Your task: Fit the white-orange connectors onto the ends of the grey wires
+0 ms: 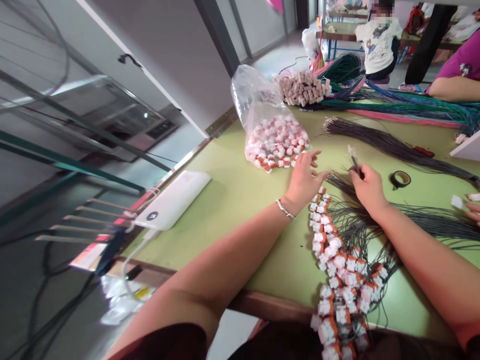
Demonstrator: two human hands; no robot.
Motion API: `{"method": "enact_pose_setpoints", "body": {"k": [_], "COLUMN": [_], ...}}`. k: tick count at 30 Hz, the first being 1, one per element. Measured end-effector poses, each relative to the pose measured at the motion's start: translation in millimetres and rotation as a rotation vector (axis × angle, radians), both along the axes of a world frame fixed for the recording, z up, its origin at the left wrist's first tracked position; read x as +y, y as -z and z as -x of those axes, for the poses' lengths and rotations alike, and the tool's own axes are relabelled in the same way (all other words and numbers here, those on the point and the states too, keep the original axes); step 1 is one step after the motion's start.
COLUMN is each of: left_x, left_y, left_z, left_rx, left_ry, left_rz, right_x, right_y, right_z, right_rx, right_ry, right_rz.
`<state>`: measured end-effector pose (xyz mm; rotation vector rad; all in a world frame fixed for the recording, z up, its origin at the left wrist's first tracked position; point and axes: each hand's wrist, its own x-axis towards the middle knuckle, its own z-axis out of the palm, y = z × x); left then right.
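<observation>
My left hand (304,176) reaches with spread fingers toward the mouth of a clear plastic bag (258,107) full of small white-and-orange connectors (279,145); whether it pinches one I cannot tell. My right hand (368,187) is closed around a thin dark wire (354,161) whose tip sticks up above the fist. Below both hands a row of finished wires ending in white-and-orange connectors (339,270) trails along the green table (232,200) to its near edge.
A black wire bundle (390,146) and a tape roll (400,178) lie right of my hands. Coloured wire bundles (393,100) and a stack of pale parts (302,87) sit further back. A white power bank (173,199) rests at the left edge. Other people sit beyond.
</observation>
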<state>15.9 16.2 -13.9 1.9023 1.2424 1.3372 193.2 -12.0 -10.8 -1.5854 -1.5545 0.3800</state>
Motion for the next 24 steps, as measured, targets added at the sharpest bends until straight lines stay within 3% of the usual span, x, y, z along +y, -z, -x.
{"method": "enact_pose_setpoints", "body": {"k": [4,8,15,17,19,22,24], "left_x": [-12,-26,-46,-40,-25,5,23], "left_y": [-2.9,-17.8,-31.1,-34.2,-35.5,-28.9,-19.0], "left_z": [5,9,4,10,24,48,58], "left_rx": [0.11,0.347,0.603,0.634,0.652,0.647,0.672], "left_ry": [0.178,0.352,0.609,0.554,0.381,-0.167,-0.233], "left_rz": [0.307,0.436,0.154,0.186,0.208,0.078,-0.017], "right_x": [-2,-9,-21,-23,-25,-25,-25], "right_y": [-7.0,-18.1,-20.1,-17.3,-16.0,-18.1,-20.7], "right_z": [-4,-1,16,19,22,24,25], "right_rx": [0.335,0.339,-0.035,-0.08,-0.047,0.081,0.169], "right_ry": [0.048,-0.018,-0.238,-0.244,-0.202,-0.15,-0.159], "right_rz": [0.015,-0.002,0.046,0.013,-0.002,0.058,0.114]}}
